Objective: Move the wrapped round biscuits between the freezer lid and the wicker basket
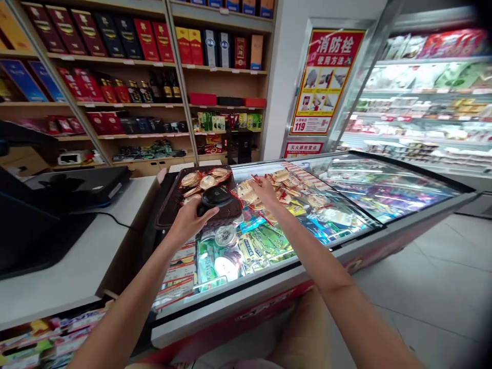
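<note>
My left hand (191,223) grips a round black object (216,199), possibly a lidded container, above a dark brown woven basket (168,200). The basket holds several clear packets of round crackers (200,180). My right hand (266,190) rests with its fingers apart on loose red-edged snack packets (282,184), which lie heaped on the glass lid of a chest freezer (384,187). Whether those fingers pinch a packet is hard to tell. Colourful packaged goods show under the glass.
A white counter (73,261) on the left carries a black monitor (34,230) and a cable. Wooden shelves (126,56) of boxed goods and bottles stand behind. A lit refrigerated display (426,97) and a red fire-hydrant poster (326,82) are at the back right. Tiled floor lies to the right.
</note>
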`<state>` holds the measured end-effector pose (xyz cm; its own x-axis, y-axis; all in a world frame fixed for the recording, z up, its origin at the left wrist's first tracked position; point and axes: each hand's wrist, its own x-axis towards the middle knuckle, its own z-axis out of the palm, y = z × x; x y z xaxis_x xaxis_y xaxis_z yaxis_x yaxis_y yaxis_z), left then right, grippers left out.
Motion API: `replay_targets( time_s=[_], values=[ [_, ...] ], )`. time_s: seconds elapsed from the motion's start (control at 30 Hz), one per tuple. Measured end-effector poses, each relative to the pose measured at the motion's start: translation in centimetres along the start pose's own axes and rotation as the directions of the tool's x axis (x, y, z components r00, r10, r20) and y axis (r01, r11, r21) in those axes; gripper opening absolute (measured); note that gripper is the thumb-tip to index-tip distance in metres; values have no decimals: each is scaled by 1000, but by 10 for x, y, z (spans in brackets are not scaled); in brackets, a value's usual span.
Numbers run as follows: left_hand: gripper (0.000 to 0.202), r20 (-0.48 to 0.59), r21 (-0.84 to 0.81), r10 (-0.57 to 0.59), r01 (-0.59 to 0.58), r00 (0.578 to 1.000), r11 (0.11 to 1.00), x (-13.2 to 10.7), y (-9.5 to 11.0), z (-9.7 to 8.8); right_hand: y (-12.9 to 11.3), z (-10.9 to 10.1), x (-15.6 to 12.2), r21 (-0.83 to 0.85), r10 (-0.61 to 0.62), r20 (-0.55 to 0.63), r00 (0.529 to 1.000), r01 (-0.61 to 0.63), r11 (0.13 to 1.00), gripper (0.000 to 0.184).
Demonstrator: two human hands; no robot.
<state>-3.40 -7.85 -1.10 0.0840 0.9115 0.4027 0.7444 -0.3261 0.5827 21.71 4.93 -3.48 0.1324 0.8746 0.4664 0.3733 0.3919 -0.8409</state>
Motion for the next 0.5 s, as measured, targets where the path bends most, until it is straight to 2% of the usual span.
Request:
replay_targets(
  time_s=[0.23,0.5],
  values=[
    [52,45,34,79,-80,996,996,17,27,23,9,-33,-11,-52,-75,-19,997,74,996,36],
    [51,56,52,76,-79,996,996,22,38,31,22,-42,-13,-68,-99,-41,994,96,993,43]
  ],
)
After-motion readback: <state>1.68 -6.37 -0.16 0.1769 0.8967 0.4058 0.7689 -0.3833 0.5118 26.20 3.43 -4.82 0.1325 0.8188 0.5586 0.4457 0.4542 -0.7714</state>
